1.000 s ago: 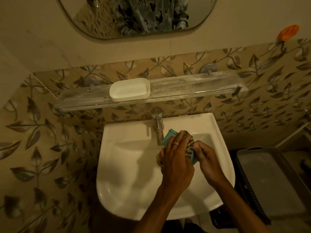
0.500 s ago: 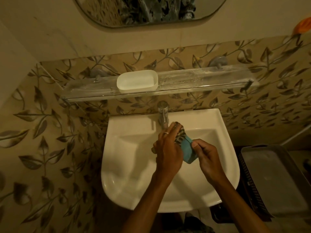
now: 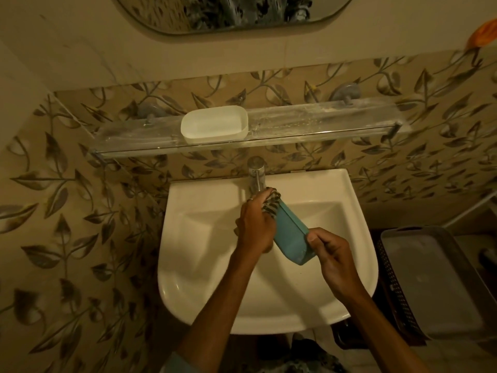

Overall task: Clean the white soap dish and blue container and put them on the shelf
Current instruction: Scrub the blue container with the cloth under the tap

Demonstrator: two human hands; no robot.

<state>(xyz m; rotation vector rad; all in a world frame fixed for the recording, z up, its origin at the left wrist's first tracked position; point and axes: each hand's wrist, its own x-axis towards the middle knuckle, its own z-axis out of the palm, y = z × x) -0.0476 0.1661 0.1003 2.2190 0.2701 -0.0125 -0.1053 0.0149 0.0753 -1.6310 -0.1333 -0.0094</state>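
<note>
Gripping the blue container over the sink, the right hand pinches its rim; the left hand presses a striped cloth against it; the white soap dish sits on the shelf

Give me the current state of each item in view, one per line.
Soap dish: empty, upright on the shelf.
Blue container: tilted over the sink, held at both ends.
Cloth: bunched against the container's top end.
Left hand: grip closed on the cloth.
Right hand: grip closed on the container's lower end.
Tap: no water visible.
</note>
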